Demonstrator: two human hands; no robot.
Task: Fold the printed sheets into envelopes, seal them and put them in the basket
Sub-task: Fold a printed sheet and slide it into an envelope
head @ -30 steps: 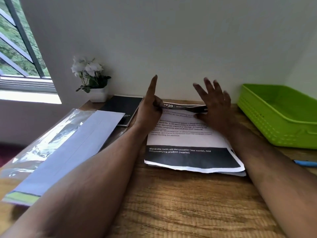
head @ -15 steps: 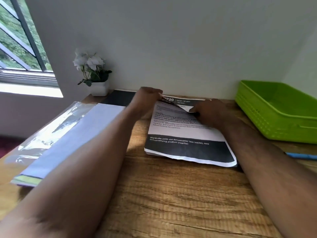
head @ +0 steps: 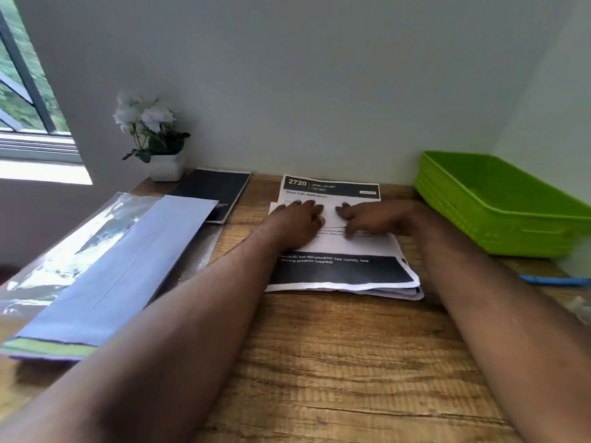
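Both hands press a fold into the top printed sheet: the left hand and right hand lie flat with fingers extended on the folded-over flap. Next, I judge, comes creasing outward from the fingertips. The green basket waits right of them.

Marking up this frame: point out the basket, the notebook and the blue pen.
basket (head: 499,219): head view, on its near left wall.
notebook (head: 212,193): head view, middle of its black cover.
blue pen (head: 555,280): head view, middle of its visible barrel.
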